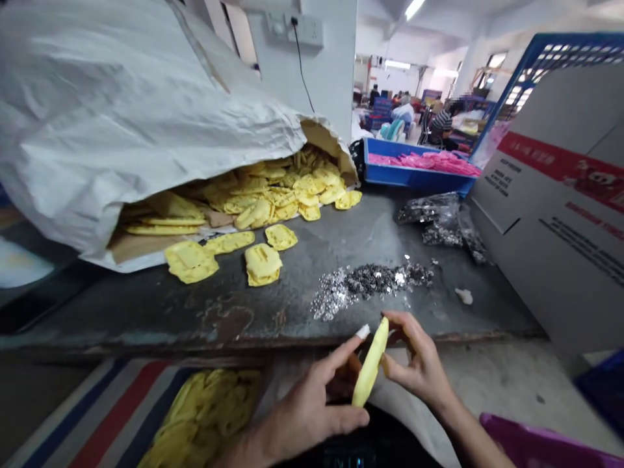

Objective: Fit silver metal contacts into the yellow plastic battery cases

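Note:
Between my two hands, just in front of the bench edge, is a long yellow plastic piece [370, 364], held tilted and seen edge-on. My left hand [316, 400] grips its lower left side, thumb below and a white-wrapped fingertip near the top. The fingers of my right hand [419, 364] pinch its upper right side. Beyond them on the bench lies a pile of small shiny metal parts [370, 283]. Several loose yellow pieces [263, 263] rest further left, in front of a large white sack [146, 123] spilling more of them.
A blue tray of pink pieces [414, 182] stands at the back. Clear bags of metal parts [439, 218] lie beside a large carton [560, 195] on the right. Below the bench, a striped bag [112, 416] holds yellow pieces. A person in stripes [442, 123] sits far off.

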`<state>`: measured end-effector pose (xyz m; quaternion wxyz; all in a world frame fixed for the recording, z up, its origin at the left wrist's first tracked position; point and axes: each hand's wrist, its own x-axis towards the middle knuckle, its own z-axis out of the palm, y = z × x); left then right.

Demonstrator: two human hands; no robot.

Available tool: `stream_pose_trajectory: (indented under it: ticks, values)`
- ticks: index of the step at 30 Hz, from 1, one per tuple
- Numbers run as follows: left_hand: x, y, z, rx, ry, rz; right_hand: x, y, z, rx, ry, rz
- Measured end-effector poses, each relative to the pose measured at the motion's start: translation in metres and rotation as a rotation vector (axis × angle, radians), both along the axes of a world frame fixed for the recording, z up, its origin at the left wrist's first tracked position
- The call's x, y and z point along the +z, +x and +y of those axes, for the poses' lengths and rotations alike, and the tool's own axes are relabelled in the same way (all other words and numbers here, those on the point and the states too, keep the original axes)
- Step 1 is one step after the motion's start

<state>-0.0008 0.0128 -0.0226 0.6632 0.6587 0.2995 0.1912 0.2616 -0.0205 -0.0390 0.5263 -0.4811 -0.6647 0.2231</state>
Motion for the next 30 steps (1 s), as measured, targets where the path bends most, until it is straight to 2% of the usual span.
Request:
stream_pose_trajectory:
  ticks: [2, 6, 11, 14, 18, 20, 22, 25, 27, 30]
  values:
    - [0.013, 0.002, 0.003, 0.016, -0.176, -0.017, 0.01, 0.002, -0.006, -0.03, 0.078, -0.041]
    - [0.032, 0.012, 0.005, -0.001, -0.244, -0.082, 0.022, 0.005, -0.018, -0.03, 0.084, -0.053]
    - [0.03, 0.012, -0.004, 0.06, -0.294, -0.139, 0.024, 0.005, -0.029, -0.094, -0.005, -0.045]
    - [0.025, 0.005, -0.012, 0.161, -0.351, -0.229, 0.023, 0.003, -0.026, -0.083, -0.085, -0.076]
    - [0.021, -0.012, -0.015, 0.302, -0.366, -0.376, 0.024, 0.006, 0.0, 0.146, -0.233, -0.098]
    - [0.018, -0.023, -0.014, 0.369, -0.387, -0.412, 0.025, 0.011, 0.021, 0.185, -0.231, -0.134]
    - [0.015, -0.032, -0.012, 0.46, -0.448, -0.431, 0.022, 0.014, 0.046, 0.066, -0.145, -0.295]
    - [0.01, -0.039, -0.01, 0.598, -0.536, -0.426, 0.012, 0.012, 0.079, -0.15, -0.006, -0.688]
    - [0.009, -0.041, -0.009, 0.658, -0.577, -0.414, 0.005, 0.008, 0.092, -0.178, 0.027, -0.876]
    - [0.01, -0.04, -0.007, 0.709, -0.619, -0.384, 0.001, 0.007, 0.089, -0.141, 0.04, -0.979]
